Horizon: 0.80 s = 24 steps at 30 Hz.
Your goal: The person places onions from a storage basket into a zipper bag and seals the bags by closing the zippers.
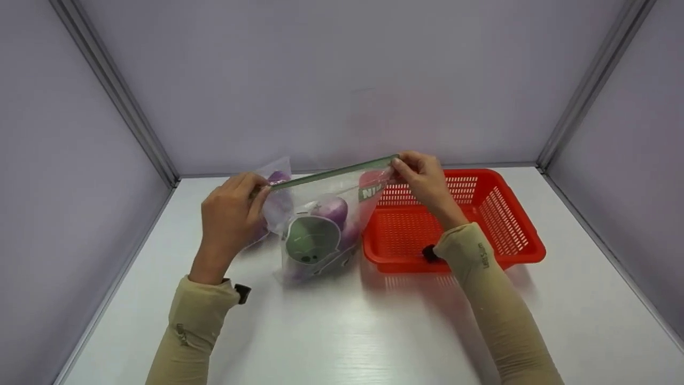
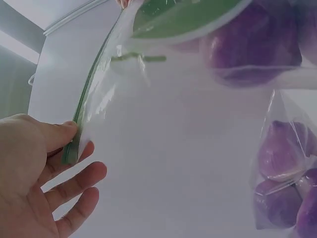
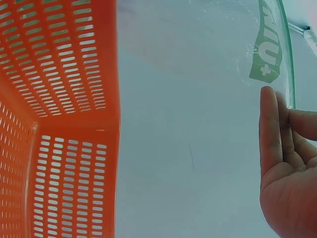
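Observation:
Between both hands a clear zip bag (image 1: 299,206) with a green zip strip is held by its top edge, stretched taut and slanting up to the right. My left hand (image 1: 231,214) pinches the left end of the strip between thumb and index finger; its other fingers spread loosely in the left wrist view. At the right end, my right hand (image 1: 425,179) pinches the strip's corner. Purple round fruits or vegetables (image 1: 332,209) show through the bag, partly covered by its green print. Behind it on the left stands another clear bag (image 2: 267,168) holding several purple ones.
A red plastic basket (image 1: 403,266) with slotted walls stands on the white table (image 1: 331,342) at the right, beneath my right forearm. Pale walls (image 1: 331,64) with metal corner rails enclose the table at the back and sides.

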### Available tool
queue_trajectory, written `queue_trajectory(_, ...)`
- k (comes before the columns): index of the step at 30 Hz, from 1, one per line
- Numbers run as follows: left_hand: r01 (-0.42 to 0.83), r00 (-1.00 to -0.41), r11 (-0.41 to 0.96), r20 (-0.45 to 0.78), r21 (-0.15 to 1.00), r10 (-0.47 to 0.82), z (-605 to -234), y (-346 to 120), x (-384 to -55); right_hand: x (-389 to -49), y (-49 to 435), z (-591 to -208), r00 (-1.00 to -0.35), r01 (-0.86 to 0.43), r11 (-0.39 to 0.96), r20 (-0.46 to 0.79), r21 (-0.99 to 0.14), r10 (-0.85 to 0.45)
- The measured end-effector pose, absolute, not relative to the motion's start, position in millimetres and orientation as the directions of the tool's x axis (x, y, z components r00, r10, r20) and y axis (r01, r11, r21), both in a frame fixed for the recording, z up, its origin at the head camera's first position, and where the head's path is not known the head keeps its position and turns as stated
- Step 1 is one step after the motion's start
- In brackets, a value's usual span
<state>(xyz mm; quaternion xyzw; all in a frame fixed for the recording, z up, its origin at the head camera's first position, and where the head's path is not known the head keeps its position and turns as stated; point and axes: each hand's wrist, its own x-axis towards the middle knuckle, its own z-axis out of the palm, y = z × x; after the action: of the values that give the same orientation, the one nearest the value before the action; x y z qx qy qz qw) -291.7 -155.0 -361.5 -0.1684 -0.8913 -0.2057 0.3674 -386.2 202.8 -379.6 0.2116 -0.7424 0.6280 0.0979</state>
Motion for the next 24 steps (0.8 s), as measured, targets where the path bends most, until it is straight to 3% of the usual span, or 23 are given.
queue_trajectory(8, 0.439, -0.702, 0.854, 0.7, 0.28, 0.131, -368, -164, -292, -389, 202, -379, -0.897, -0.421, 0.109, 0.396, -0.901, -0.196)
queue_trajectory(24, 0.46, -0.704, 0.797, 0.708, 0.391, 0.06, -379, -174, -310, -383, 208, -385, -0.911, -0.371, 0.045, 0.354, -0.928, -0.21)
